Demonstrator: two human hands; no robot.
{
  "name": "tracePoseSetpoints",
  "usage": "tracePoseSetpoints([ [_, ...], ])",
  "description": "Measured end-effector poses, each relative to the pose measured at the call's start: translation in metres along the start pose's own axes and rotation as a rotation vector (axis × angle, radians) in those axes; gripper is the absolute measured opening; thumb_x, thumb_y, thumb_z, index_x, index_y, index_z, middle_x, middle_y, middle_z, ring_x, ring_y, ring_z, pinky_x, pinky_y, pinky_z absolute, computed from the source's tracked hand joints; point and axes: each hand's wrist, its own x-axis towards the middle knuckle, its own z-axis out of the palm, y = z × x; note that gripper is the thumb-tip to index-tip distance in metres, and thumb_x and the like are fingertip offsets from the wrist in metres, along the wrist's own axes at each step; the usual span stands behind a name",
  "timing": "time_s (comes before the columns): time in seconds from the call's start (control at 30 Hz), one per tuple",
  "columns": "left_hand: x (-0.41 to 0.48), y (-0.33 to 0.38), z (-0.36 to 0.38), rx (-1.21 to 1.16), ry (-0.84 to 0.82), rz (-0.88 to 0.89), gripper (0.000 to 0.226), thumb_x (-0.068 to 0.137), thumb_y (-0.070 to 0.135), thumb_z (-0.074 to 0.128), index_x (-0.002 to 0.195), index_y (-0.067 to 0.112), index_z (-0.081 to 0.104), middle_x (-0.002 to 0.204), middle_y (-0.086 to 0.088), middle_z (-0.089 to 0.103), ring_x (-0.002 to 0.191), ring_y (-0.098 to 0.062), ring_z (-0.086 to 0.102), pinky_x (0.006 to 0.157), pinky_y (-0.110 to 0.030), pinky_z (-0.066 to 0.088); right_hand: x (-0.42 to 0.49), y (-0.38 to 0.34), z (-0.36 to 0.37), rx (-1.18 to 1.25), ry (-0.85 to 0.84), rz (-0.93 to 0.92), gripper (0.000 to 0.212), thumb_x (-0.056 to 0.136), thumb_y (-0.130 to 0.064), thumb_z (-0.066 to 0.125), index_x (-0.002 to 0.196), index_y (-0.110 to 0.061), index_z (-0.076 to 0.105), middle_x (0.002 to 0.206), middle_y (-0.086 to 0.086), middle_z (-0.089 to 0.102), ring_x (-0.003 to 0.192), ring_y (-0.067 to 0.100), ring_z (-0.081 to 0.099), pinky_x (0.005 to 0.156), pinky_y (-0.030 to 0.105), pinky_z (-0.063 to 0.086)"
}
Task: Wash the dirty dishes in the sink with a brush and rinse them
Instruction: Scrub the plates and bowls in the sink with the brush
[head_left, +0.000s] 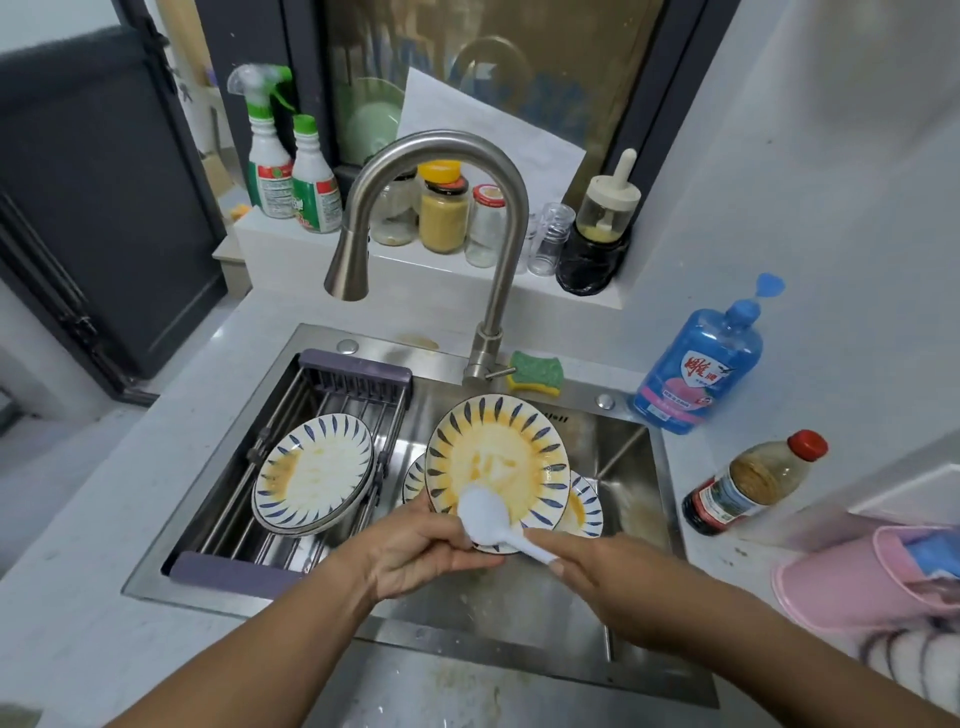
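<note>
Your left hand (415, 551) grips the lower rim of the plate (498, 452), fingers curled round its edge. It holds the plate tilted up over the sink (623, 467), face toward you. The face is smeared yellow-orange, with a paler patch near the middle.

Your right hand (608, 582) is curled round the handle of the white brush (485, 512). The brush head lies against the lower part of the plate's face, just above your left thumb.

Behind and below the held plate, more plates (584, 512) of the same blue-petal pattern lie in the basin, partly hidden. To the left, a rack (358, 374) spans the sink and carries a stained dish (314, 473) of that pattern.

The faucet (436, 156) arches above, its spout over the rack's far end. A sponge (535, 371) rests on the sink's back rim, just beside the faucet base. On the tabletop (78, 545), to the right of the sink, stand a blue soap bottle (698, 364) and a dark sauce bottle (753, 483).
</note>
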Motion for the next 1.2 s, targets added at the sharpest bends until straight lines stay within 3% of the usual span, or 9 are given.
tracePoseSetpoints([
  [0.13, -0.007, 0.006, 0.004, -0.015, -0.017, -0.033, 0.061, 0.086, -0.003, 0.071, 0.141, -0.003, 0.046, 0.138, -0.032, 0.057, 0.122, -0.055, 0.057, 0.096, -0.071, 0.046, -0.008, 0.002, -0.005, -0.122, -0.005, 0.015, 0.043, 0.106, -0.053, 0.028, 0.145, -0.065, 0.013, 0.117, -0.004, 0.065, 0.095, 0.017, 0.060, 0.086, 0.042, 0.054],
  [0.23, -0.004, 0.009, 0.004, 0.031, 0.073, 0.014, 0.044, 0.100, 0.001, 0.054, 0.142, 0.004, 0.045, 0.132, -0.027, 0.063, 0.115, -0.051, 0.064, 0.089, -0.076, 0.046, -0.014, 0.009, -0.008, -0.245, 0.021, 0.072, 0.047, 0.108, -0.047, 0.026, 0.149, -0.059, 0.007, 0.123, 0.000, 0.064, 0.101, 0.022, 0.061, 0.084, 0.039, 0.053],
  [0.43, -0.002, 0.004, 0.012, 0.189, 0.019, -0.007, 0.066, 0.089, -0.023, 0.039, 0.144, 0.013, 0.038, 0.138, -0.028, 0.056, 0.110, -0.054, 0.065, 0.083, -0.069, 0.054, 0.004, 0.023, -0.029, -0.378, 0.200, 0.240, 0.057, 0.109, -0.032, 0.030, 0.156, -0.050, 0.003, 0.119, 0.005, 0.065, 0.103, 0.028, 0.064, 0.081, 0.041, 0.053],
  [0.57, -0.001, -0.005, 0.023, 0.242, -0.021, -0.043, 0.059, 0.089, -0.025, 0.039, 0.141, 0.003, 0.043, 0.125, -0.028, 0.067, 0.110, -0.050, 0.067, 0.087, -0.065, 0.052, 0.021, 0.001, -0.025, -0.238, 0.179, 0.068, 0.049, 0.109, -0.045, 0.026, 0.151, -0.057, 0.005, 0.106, 0.004, 0.064, 0.092, 0.025, 0.063, 0.079, 0.043, 0.055],
  [0.67, -0.001, 0.000, 0.019, 0.247, -0.028, -0.035, 0.061, 0.087, -0.028, 0.040, 0.141, 0.001, 0.043, 0.125, -0.033, 0.065, 0.111, -0.050, 0.066, 0.087, -0.063, 0.054, 0.022, -0.003, -0.017, -0.210, 0.109, -0.027, 0.046, 0.106, -0.057, 0.022, 0.149, -0.062, 0.007, 0.120, 0.002, 0.063, 0.103, 0.027, 0.060, 0.074, 0.038, 0.047],
  [0.8, -0.009, 0.006, 0.014, 0.217, -0.030, -0.019, 0.067, 0.081, -0.032, 0.044, 0.140, -0.001, 0.044, 0.126, -0.034, 0.063, 0.111, -0.049, 0.066, 0.085, -0.062, 0.056, 0.011, 0.006, -0.028, -0.251, 0.030, -0.118, 0.046, 0.106, -0.057, 0.023, 0.149, -0.063, 0.010, 0.127, 0.001, 0.062, 0.110, 0.025, 0.056, 0.083, 0.040, 0.048],
  [0.9, -0.011, 0.009, 0.011, 0.122, -0.060, 0.010, 0.070, 0.075, -0.024, 0.059, 0.141, -0.005, 0.044, 0.132, -0.034, 0.058, 0.114, -0.048, 0.064, 0.086, -0.061, 0.058, -0.003, 0.003, -0.035, -0.317, 0.006, -0.161, 0.047, 0.107, -0.055, 0.025, 0.151, -0.060, 0.009, 0.121, 0.004, 0.065, 0.107, 0.027, 0.056, 0.082, 0.040, 0.046],
  [1.03, -0.012, 0.007, 0.017, 0.229, -0.170, 0.003, 0.057, 0.092, 0.001, 0.069, 0.143, 0.001, 0.046, 0.138, -0.029, 0.059, 0.126, -0.044, 0.059, 0.099, -0.059, 0.051, -0.001, -0.004, -0.040, -0.383, 0.092, -0.110, 0.050, 0.109, -0.047, 0.025, 0.154, -0.055, 0.004, 0.115, 0.007, 0.066, 0.103, 0.033, 0.061, 0.081, 0.042, 0.048],
  [1.2, -0.005, -0.002, 0.017, 0.182, 0.020, 0.070, 0.050, 0.096, 0.004, 0.061, 0.143, 0.002, 0.043, 0.130, -0.024, 0.066, 0.117, -0.041, 0.066, 0.085, -0.057, 0.059, 0.013, 0.005, -0.045, -0.434, 0.188, 0.119, 0.065, 0.108, -0.025, 0.037, 0.156, -0.050, 0.002, 0.121, 0.010, 0.065, 0.106, 0.036, 0.064, 0.074, 0.041, 0.044],
])
